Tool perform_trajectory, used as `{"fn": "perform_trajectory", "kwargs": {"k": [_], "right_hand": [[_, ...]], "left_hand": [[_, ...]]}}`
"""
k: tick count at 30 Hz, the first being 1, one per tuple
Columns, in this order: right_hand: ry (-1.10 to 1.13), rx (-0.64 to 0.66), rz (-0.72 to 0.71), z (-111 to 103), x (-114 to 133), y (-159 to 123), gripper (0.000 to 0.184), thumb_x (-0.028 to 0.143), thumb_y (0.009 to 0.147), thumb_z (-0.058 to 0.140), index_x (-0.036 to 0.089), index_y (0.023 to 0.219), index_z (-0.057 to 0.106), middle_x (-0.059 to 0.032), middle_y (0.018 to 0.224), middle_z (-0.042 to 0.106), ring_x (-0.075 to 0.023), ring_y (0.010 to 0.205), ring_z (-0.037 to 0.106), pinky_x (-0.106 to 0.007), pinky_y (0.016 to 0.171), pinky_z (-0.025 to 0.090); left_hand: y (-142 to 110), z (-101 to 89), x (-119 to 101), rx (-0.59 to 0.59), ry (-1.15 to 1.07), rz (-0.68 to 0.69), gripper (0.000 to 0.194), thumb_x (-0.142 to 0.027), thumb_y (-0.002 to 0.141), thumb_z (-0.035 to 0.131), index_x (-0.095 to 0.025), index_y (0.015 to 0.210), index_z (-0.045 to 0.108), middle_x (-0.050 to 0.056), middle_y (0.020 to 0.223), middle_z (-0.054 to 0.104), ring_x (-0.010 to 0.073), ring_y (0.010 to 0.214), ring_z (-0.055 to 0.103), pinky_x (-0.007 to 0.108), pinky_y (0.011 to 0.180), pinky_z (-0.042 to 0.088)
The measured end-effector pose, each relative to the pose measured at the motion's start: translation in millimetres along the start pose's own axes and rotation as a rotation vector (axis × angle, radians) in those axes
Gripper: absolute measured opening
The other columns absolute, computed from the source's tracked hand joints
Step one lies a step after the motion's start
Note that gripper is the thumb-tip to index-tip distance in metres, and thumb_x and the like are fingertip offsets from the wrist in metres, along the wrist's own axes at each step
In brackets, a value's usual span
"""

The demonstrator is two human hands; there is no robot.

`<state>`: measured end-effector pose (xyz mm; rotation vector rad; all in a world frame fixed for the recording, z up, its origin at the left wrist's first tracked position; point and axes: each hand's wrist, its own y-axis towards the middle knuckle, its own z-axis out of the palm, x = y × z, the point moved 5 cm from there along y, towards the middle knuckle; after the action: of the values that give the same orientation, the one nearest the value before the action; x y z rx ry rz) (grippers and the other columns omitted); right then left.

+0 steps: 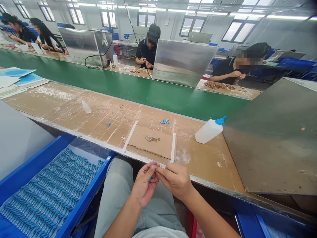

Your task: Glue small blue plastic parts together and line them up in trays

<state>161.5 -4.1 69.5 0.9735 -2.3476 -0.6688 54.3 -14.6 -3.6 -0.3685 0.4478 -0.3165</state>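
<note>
Above my lap, at the bench edge, my left hand [147,183] pinches a small blue piece [150,179], mostly hidden by the fingers. My right hand [175,178] meets it there, its thumb and fingertips closed against the same piece; whether they hold anything else I cannot tell. Just beyond the hands lies a cardboard sheet [138,145] taped down with white strips, bearing a small clear cup [149,137] and a dark wet-looking patch [156,139]. Behind the sheet is a little heap of blue pieces [164,121]. A single blue piece [108,124] lies farther left.
At left stands a blue tray [61,138] filled with rows of blue pieces. A white squeeze bottle [209,131] lies tilted near a metal box [274,142] on the right. A small white bottle [86,106] lies left. Beyond runs a green belt [119,87], with people seated across it.
</note>
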Motion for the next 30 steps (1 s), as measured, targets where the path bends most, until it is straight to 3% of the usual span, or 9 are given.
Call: {"fn": "perform_trajectory", "kwargs": {"k": [4,7,9,12,14,17,20,25,30], "right_hand": [[0.099,-0.082,-0.002,-2,-6,4,0.018,0.021,0.086,0.062,0.027,0.099,0.072,0.0040,0.053,0.041,-0.0085,0.048,0.038,-0.023,0.048,0.029],[0.257,0.007,0.029,-3,-14,17,0.023,0.023,0.085,0.063,0.026,0.107,0.069,0.0010,0.064,0.053,-0.0083,0.053,0.046,-0.021,0.050,0.035],[0.348,0.054,0.093,-5,-34,32,0.023,0.026,0.084,0.063,0.023,0.106,0.068,-0.0023,0.075,0.061,-0.0093,0.058,0.052,-0.021,0.053,0.041],[0.197,-0.072,0.334,-10,-104,62,0.018,0.029,0.088,0.056,0.020,0.094,0.070,-0.0046,0.079,0.067,-0.0123,0.062,0.056,-0.025,0.060,0.046],[-0.001,-0.120,0.533,-2,-168,78,0.024,0.030,0.089,0.053,0.018,0.102,0.069,-0.0066,0.086,0.069,-0.0149,0.068,0.060,-0.028,0.065,0.047],[-0.189,0.125,0.634,33,-250,95,0.030,0.022,0.089,0.048,0.013,0.113,0.063,-0.0107,0.106,0.067,-0.0171,0.082,0.062,-0.030,0.077,0.048],[-0.197,0.264,0.603,62,-297,103,0.027,0.017,0.087,0.051,0.015,0.109,0.067,-0.0085,0.104,0.069,-0.0171,0.086,0.063,-0.028,0.079,0.047],[-0.187,0.465,0.505,83,-320,108,0.020,0.019,0.085,0.056,0.021,0.097,0.072,-0.0030,0.093,0.072,-0.0157,0.079,0.064,-0.023,0.070,0.047],[-0.232,0.584,0.390,84,-318,116,0.020,0.017,0.085,0.056,0.018,0.098,0.072,-0.0062,0.101,0.070,-0.0188,0.091,0.062,-0.025,0.080,0.044]], "left_hand": [[7,2.4,-3,0.050,-0.028,-0.020,0.025,-0.019,0.069,0.076,-0.011,0.091,0.070,0.005,0.083,0.067,0.0016,0.059,0.048,0.013,0.049,0.036],[13,2.3,-13,0.053,-0.046,0.013,0.021,-0.016,0.067,0.077,-0.012,0.087,0.070,0.003,0.078,0.066,0.0022,0.059,0.050,0.012,0.047,0.037],[17,0.2,-21,0.017,-0.065,0.032,0.019,-0.017,0.068,0.076,-0.013,0.086,0.070,0.002,0.080,0.066,0.0040,0.063,0.055,0.012,0.046,0.039],[23,-4.5,-36,-0.065,-0.070,0.049,0.021,-0.016,0.068,0.076,-0.015,0.088,0.069,0.003,0.088,0.068,0.0069,0.071,0.061,0.010,0.048,0.045],[25,-7.9,-47,-0.117,-0.051,0.085,0.022,-0.011,0.068,0.074,-0.015,0.090,0.069,0.004,0.090,0.069,0.0071,0.071,0.063,0.010,0.050,0.049],[29,-13.3,-63,-0.172,-0.020,0.158,0.021,-0.005,0.073,0.068,-0.014,0.091,0.069,0.006,0.092,0.070,0.0072,0.070,0.065,0.011,0.055,0.054],[31,-19.9,-74,-0.221,0.002,0.218,0.021,-0.001,0.076,0.062,-0.011,0.093,0.069,0.008,0.091,0.071,0.0079,0.070,0.067,0.013,0.062,0.056],[34,-27.6,-85,-0.275,0.005,0.288,0.021,-0.001,0.079,0.058,-0.008,0.096,0.068,0.010,0.093,0.072,0.0111,0.078,0.069,0.016,0.071,0.058],[37,-24.7,-91,-0.311,-0.075,0.324,0.018,-0.006,0.084,0.054,-0.006,0.095,0.068,0.012,0.095,0.072,0.0140,0.086,0.069,0.020,0.078,0.058]]}}
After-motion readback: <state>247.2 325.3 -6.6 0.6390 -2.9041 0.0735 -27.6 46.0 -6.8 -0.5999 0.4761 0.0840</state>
